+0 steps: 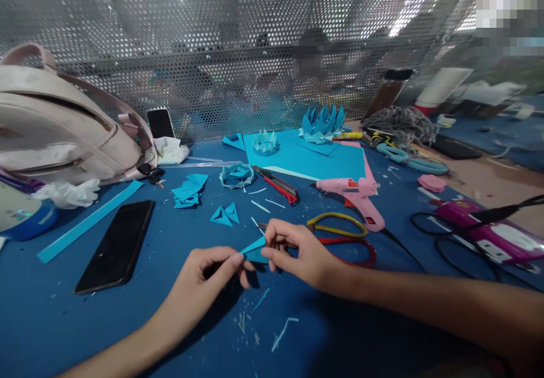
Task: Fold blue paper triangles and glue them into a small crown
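Observation:
Between my two hands, above the blue table, is a small folded piece of blue paper (255,249). My left hand (216,267) pinches its left end between thumb and finger. The right end is gripped by the thumb and fingertips of my right hand (293,250). Scissors (340,225) with yellow and red handles lie partly behind my right hand. Two folded paper triangles (225,214) rest just beyond the hands, with a heap of folded blue pieces (190,191) to their left. A ring of folded paper (237,175) sits farther back, beside a red box cutter (280,185).
A pink glue gun (352,191) lies at right, its cord trailing toward me. Blue sheets (335,162) at the back carry spiky paper crowns (322,123). A phone (117,245) and paper strip (91,221) lie left, before a pale bag (63,123). A purple power strip (488,228) is far right.

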`<state>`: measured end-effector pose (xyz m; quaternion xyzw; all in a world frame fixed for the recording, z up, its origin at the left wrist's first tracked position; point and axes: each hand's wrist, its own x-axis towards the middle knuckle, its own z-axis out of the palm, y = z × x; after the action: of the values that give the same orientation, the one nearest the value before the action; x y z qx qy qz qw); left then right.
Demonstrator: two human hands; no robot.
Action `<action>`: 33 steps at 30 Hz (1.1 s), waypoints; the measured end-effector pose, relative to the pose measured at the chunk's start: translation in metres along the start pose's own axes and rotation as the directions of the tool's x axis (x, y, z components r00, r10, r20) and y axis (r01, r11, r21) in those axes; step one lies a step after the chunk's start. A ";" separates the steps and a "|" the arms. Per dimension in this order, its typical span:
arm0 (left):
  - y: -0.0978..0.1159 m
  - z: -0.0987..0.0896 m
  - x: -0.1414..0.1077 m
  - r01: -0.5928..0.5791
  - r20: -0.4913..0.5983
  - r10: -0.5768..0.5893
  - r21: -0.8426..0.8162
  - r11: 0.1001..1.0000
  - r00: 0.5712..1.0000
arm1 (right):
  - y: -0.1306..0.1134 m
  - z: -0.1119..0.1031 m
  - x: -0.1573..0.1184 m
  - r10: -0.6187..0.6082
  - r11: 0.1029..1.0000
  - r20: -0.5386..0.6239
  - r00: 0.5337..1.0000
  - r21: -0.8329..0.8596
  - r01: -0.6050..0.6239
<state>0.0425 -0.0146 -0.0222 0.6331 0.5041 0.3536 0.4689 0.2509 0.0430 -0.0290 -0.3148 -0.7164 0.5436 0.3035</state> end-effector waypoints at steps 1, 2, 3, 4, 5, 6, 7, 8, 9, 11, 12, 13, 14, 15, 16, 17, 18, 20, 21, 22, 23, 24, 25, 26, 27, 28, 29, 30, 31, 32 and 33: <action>-0.001 0.000 -0.001 -0.004 0.000 0.004 -0.006 1.000 1.000 | 0.000 0.000 0.000 -0.005 1.000 0.008 1.000 -0.002 0.005; -0.001 0.000 -0.001 -0.007 0.002 0.008 -0.013 1.000 1.000 | -0.001 0.000 0.000 -0.011 1.000 0.017 1.000 -0.001 0.011; -0.002 -0.001 -0.002 -0.010 0.006 0.011 -0.022 1.000 1.000 | -0.001 -0.001 0.000 -0.014 1.000 0.026 1.000 -0.001 0.014; -0.002 -0.001 -0.002 -0.010 0.012 0.011 -0.031 0.999 1.000 | -0.002 -0.001 0.000 -0.017 1.000 0.031 0.999 -0.004 0.017; -0.003 -0.002 -0.002 -0.007 0.016 0.008 -0.041 0.999 1.000 | -0.002 -0.001 0.000 -0.018 1.000 0.033 0.999 -0.007 0.019; -0.003 -0.002 -0.002 -0.002 0.020 0.003 -0.047 0.999 1.000 | -0.002 -0.001 0.000 -0.018 1.000 0.034 0.999 -0.013 0.018; -0.004 -0.002 -0.002 0.000 0.023 0.001 -0.050 0.999 1.000 | -0.003 -0.001 0.000 -0.015 1.000 0.034 0.999 -0.019 0.015; -0.004 -0.002 -0.002 -0.002 0.026 0.003 -0.049 0.999 1.000 | -0.003 -0.001 0.000 -0.008 1.000 0.033 0.999 -0.022 0.009; -0.004 -0.002 -0.002 -0.006 0.026 0.007 -0.045 0.999 1.000 | -0.004 -0.001 0.000 0.000 1.000 0.036 0.999 -0.021 0.001; -0.005 -0.002 -0.002 -0.024 0.026 0.025 -0.032 0.999 0.999 | -0.005 -0.001 0.000 0.015 1.000 0.046 0.999 -0.006 -0.015; -0.006 -0.002 -0.001 -0.036 0.029 0.037 -0.023 0.999 0.999 | -0.005 -0.001 0.000 0.018 1.000 0.053 0.998 0.004 -0.018; -0.006 -0.003 -0.001 -0.050 0.034 0.050 -0.014 0.999 0.998 | -0.005 -0.001 -0.001 0.016 1.000 0.060 0.998 0.010 -0.016; -0.006 -0.005 0.000 -0.066 0.042 0.066 0.001 0.998 0.997 | -0.005 -0.002 -0.001 0.011 1.000 0.066 0.998 0.008 -0.011; -0.007 -0.010 0.002 -0.088 0.045 0.086 0.028 0.996 0.995 | -0.004 -0.002 -0.001 0.004 1.000 0.068 0.998 0.000 -0.004; -0.007 -0.016 0.005 -0.114 0.040 0.111 0.076 0.991 0.993 | -0.004 -0.002 -0.001 -0.001 1.000 0.068 0.998 -0.010 0.002; -0.007 -0.024 0.009 -0.138 0.024 0.136 0.142 0.980 0.990 | -0.003 -0.003 -0.001 -0.004 1.000 0.067 0.998 -0.021 0.006; -0.008 -0.034 0.013 -0.163 -0.015 0.172 0.247 0.955 0.985 | -0.001 -0.003 -0.001 -0.005 1.000 0.064 0.998 -0.031 0.007; -0.009 -0.057 0.024 -0.154 -0.096 0.213 0.420 0.894 0.972 | 0.002 -0.004 -0.001 -0.004 0.999 0.066 0.998 -0.038 0.007; -0.010 -0.069 0.029 -0.150 -0.103 0.218 0.452 0.879 0.970 | 0.003 -0.004 -0.002 -0.007 0.999 0.069 0.998 -0.043 0.010; -0.011 -0.079 0.035 -0.146 -0.099 0.220 0.486 0.862 0.971 | 0.004 -0.004 -0.002 -0.012 0.999 0.074 0.997 -0.046 0.016; -0.013 -0.089 0.040 -0.145 -0.079 0.217 0.523 0.840 0.973 | 0.005 -0.003 -0.002 -0.019 0.998 0.079 0.997 -0.051 0.023; -0.014 -0.096 0.043 -0.148 -0.046 0.209 0.560 0.815 0.977 | 0.006 -0.003 -0.002 -0.027 0.998 0.082 0.996 -0.057 0.032; -0.016 -0.102 0.046 -0.151 -0.015 0.200 0.598 0.787 0.980 | 0.006 -0.003 -0.002 -0.036 0.997 0.084 0.996 -0.063 0.041; -0.017 -0.107 0.048 -0.159 0.012 0.196 0.636 0.755 0.980 | 0.006 -0.002 -0.001 -0.044 0.996 0.087 0.995 -0.070 0.050; -0.019 -0.111 0.050 -0.166 0.029 0.199 0.675 0.719 0.980 | 0.005 -0.002 -0.001 -0.051 0.995 0.092 0.994 -0.075 0.058; -0.020 -0.115 0.051 -0.172 0.036 0.209 0.715 0.678 0.977 | 0.004 -0.001 0.000 -0.059 0.995 0.096 0.994 -0.079 0.066; -0.021 -0.119 0.052 -0.174 0.034 0.227 0.754 0.634 0.973 | 0.003 -0.001 0.000 -0.066 0.994 0.099 0.993 -0.080 0.074; -0.022 -0.123 0.053 -0.171 0.023 0.252 0.791 0.587 0.967 | 0.002 0.000 0.001 -0.072 0.994 0.101 0.992 -0.079 0.080; -0.024 -0.128 0.055 -0.164 0.009 0.279 0.826 0.539 0.960 | 0.001 0.000 0.001 -0.079 0.993 0.100 0.992 -0.078 0.087; -0.025 -0.134 0.058 -0.154 -0.008 0.310 0.855 0.494 0.951 | 0.000 0.000 0.001 -0.084 0.993 0.099 0.992 -0.079 0.092; -0.026 -0.139 0.062 -0.142 -0.022 0.341 0.881 0.450 0.940 | 0.000 0.001 0.001 -0.088 0.992 0.098 0.991 -0.080 0.096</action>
<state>-0.0783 0.0802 -0.0054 0.8093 0.5605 0.1742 -0.0229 0.2498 0.0434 -0.0286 -0.2678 -0.7661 0.5124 0.2805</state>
